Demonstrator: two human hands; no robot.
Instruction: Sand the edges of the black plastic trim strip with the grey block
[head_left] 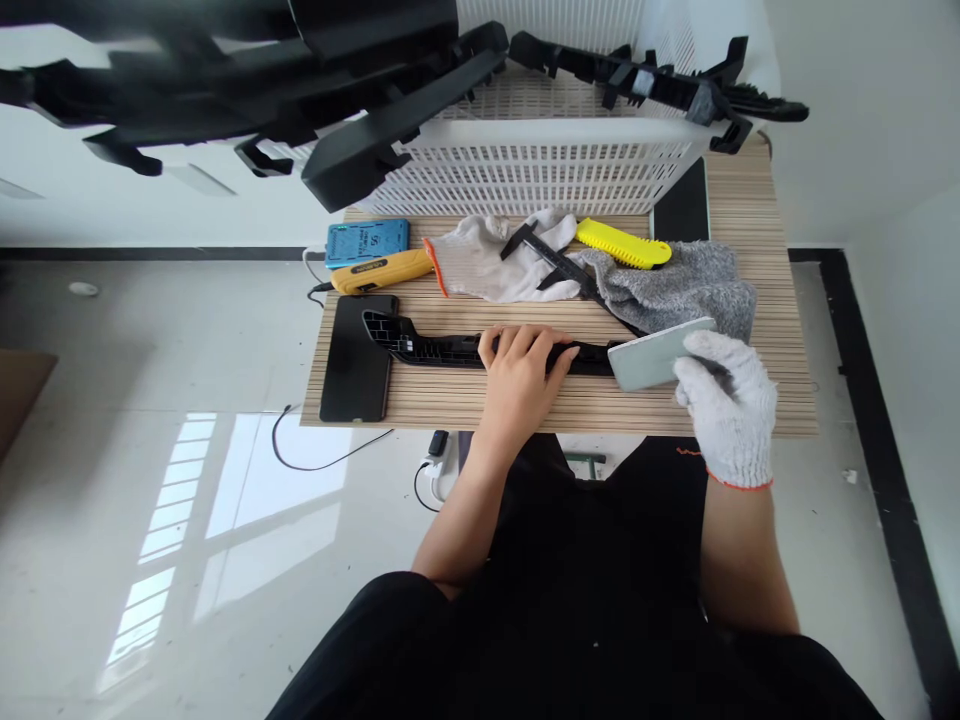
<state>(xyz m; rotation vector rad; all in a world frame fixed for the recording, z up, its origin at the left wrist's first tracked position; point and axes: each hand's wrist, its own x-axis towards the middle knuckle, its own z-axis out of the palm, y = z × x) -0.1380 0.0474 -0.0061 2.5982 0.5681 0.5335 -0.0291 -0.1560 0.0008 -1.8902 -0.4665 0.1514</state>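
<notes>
A long black plastic trim piece [442,350] lies across the table, its ribbed left end bent upward. My bare left hand [523,370] is closed over its middle, fingers on the far side and thumb to the right. My right hand [731,400], in a white knitted glove with an orange hem, pinches a thin, flat, pale grey-green rectangular piece [651,358]. That piece is tilted over the trim's right end and hides it; whether they touch I cannot tell. Behind my right hand lies a grey cloth [694,285].
Behind the trim lie a white glove [476,262], black calipers [555,262], a yellow-handled tool [622,243], an orange-yellow tool [382,271] and a blue device [367,241]. A black phone [356,360] lies left. A white basket [525,170] holds black parts overhanging its rim.
</notes>
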